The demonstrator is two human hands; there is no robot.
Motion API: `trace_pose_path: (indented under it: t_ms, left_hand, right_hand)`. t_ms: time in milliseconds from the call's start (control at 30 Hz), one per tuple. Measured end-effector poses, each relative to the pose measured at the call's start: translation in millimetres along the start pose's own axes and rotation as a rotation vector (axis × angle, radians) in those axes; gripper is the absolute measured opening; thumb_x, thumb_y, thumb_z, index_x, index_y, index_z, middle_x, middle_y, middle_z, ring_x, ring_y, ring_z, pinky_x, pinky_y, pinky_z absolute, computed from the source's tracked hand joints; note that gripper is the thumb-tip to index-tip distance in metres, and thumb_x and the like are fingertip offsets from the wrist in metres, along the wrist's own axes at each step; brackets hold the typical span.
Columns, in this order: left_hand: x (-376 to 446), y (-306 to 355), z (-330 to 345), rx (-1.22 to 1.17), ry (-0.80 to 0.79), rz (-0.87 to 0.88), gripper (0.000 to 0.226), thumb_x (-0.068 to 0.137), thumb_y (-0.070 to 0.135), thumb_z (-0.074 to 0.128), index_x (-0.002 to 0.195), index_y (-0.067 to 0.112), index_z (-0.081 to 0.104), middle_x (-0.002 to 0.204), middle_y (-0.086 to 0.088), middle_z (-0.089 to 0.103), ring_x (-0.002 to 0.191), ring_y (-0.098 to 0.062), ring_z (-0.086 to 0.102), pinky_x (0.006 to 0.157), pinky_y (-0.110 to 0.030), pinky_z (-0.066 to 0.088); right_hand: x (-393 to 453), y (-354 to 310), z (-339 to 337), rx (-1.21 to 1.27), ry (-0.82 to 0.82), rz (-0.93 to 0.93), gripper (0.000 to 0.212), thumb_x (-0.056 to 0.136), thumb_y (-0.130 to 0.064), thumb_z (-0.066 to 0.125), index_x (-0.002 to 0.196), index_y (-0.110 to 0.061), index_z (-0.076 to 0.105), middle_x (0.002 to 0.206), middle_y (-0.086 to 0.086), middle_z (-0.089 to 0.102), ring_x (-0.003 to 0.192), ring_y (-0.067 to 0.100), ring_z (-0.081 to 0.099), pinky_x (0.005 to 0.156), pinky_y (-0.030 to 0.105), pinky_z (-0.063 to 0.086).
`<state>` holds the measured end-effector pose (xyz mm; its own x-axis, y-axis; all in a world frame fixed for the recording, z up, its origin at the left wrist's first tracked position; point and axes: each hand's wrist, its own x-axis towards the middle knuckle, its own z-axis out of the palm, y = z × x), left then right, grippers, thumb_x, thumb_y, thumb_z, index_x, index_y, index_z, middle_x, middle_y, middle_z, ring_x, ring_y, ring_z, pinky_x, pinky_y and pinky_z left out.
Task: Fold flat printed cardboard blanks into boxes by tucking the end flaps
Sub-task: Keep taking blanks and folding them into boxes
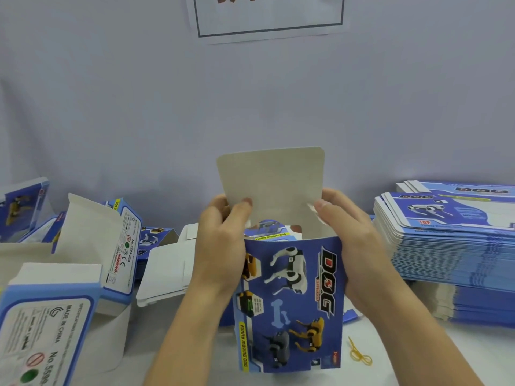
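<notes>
Blue printed box (289,302), opened into a tube and standing upright at centre, its front panel showing robot dogs and the word "DOG". Its plain grey top flap (271,185) stands raised and untucked. A tall stack of flat blanks (451,246) lies at right; several folded boxes (92,260) lie at left.

Box (289,302): printed cardboard, smooth blue outer face with slight sheen; raised flap (271,179) raw matt grey-white inside. Stack of flat blanks (451,246) at table's right edge: same coated card. Rubber band (359,355): yellow, glossy
</notes>
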<state>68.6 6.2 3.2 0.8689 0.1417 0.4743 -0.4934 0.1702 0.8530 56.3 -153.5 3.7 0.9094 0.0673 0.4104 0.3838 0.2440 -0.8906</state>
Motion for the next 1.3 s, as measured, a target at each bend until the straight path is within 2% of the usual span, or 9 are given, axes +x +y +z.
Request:
trace_pose_path:
  t_ms: [233, 333, 433, 567, 667, 867, 1033, 1200, 1300]
  left_hand:
    - [-1, 3, -8, 0.098, -0.283, -0.03, 0.068, 0.072, 0.058, 0.068, 0.133, 0.034, 0.05, 0.124, 0.0, 0.067, 0.109, -0.024, 0.069, 0.087, -0.042, 0.057]
    - [-2, 3, -2, 0.105, -0.206, -0.017, 0.074, 0.075, 0.062, 0.075, 0.136, 0.033, 0.045, 0.12, 0.002, 0.07, 0.106, -0.017, 0.07, 0.082, -0.032, 0.059]
    - [-1, 1, -1, 0.038, -0.097, -0.072, 0.075, 0.074, 0.059, 0.072, 0.138, 0.03, 0.045, 0.116, -0.003, 0.071, 0.107, -0.024, 0.069, 0.095, -0.045, 0.054]
    - [0, 0, -1, -0.108, -0.108, -0.102, 0.07, 0.078, 0.05, 0.066, 0.136, 0.016, 0.049, 0.11, -0.006, 0.074, 0.101, -0.028, 0.072, 0.078, -0.04, 0.06]
    - [-2, 1, -2, -0.171, -0.14, -0.069, 0.061, 0.084, 0.045, 0.063, 0.132, 0.011, 0.051, 0.109, -0.011, 0.073, 0.098, -0.03, 0.072, 0.075, -0.039, 0.06]
    - [-5, 0, -3, -0.191, -0.175, -0.011, 0.049, 0.088, 0.039, 0.06, 0.131, 0.017, 0.052, 0.107, -0.013, 0.072, 0.101, -0.032, 0.07, 0.08, -0.047, 0.06]
    - [-3, -3, -3, -0.149, -0.146, -0.029, 0.054, 0.083, 0.042, 0.063, 0.134, 0.035, 0.048, 0.114, -0.007, 0.073, 0.107, -0.03, 0.07, 0.087, -0.049, 0.057]
    - [-1, -4, -4, -0.169, -0.158, -0.062, 0.067, 0.086, 0.04, 0.061, 0.147, 0.019, 0.043, 0.129, -0.016, 0.064, 0.121, -0.038, 0.061, 0.104, -0.065, 0.042]
    - [-3, -3, -3, -0.176, -0.15, -0.041, 0.063, 0.084, 0.043, 0.065, 0.142, 0.028, 0.047, 0.114, -0.018, 0.067, 0.114, -0.04, 0.062, 0.101, -0.07, 0.041]
  right_hand:
    - [3, -5, -8, 0.155, 0.164, 0.141, 0.03, 0.092, -0.045, 0.055, 0.077, -0.023, 0.068, 0.061, 0.005, 0.068, 0.049, 0.022, 0.067, 0.047, 0.029, 0.053]
    - [-2, -14, -10, 0.255, 0.076, 0.097, 0.032, 0.079, -0.053, 0.062, 0.094, -0.028, 0.074, 0.074, 0.009, 0.075, 0.059, 0.025, 0.072, 0.05, 0.033, 0.057]
    - [-3, -19, -12, 0.171, -0.005, -0.006, 0.058, 0.071, -0.06, 0.07, 0.124, -0.039, 0.06, 0.09, 0.004, 0.076, 0.075, 0.021, 0.075, 0.061, 0.035, 0.06]
    - [-2, -21, -8, -0.101, -0.074, -0.058, 0.082, 0.053, -0.076, 0.075, 0.127, -0.05, 0.052, 0.129, -0.006, 0.065, 0.119, 0.018, 0.063, 0.105, 0.052, 0.046]
    - [-3, -17, -9, -0.06, -0.041, -0.032, 0.057, 0.073, -0.051, 0.077, 0.125, -0.051, 0.053, 0.121, 0.001, 0.069, 0.101, 0.028, 0.072, 0.089, 0.058, 0.055]
    - [-1, -12, -12, -0.042, 0.034, -0.012, 0.062, 0.069, -0.05, 0.082, 0.123, -0.048, 0.051, 0.119, 0.008, 0.066, 0.085, 0.031, 0.075, 0.068, 0.048, 0.06]
    - [0, -7, -12, 0.021, 0.032, -0.044, 0.062, 0.072, -0.041, 0.076, 0.128, -0.045, 0.049, 0.112, 0.0, 0.071, 0.086, 0.028, 0.075, 0.06, 0.036, 0.059]
    - [1, -5, -11, -0.006, 0.022, -0.082, 0.043, 0.073, -0.039, 0.074, 0.11, -0.056, 0.062, 0.105, -0.009, 0.073, 0.086, 0.023, 0.075, 0.06, 0.03, 0.059]
    - [1, -6, -13, 0.015, 0.008, -0.097, 0.044, 0.074, -0.036, 0.074, 0.111, -0.056, 0.061, 0.104, -0.008, 0.074, 0.087, 0.025, 0.075, 0.061, 0.032, 0.059]
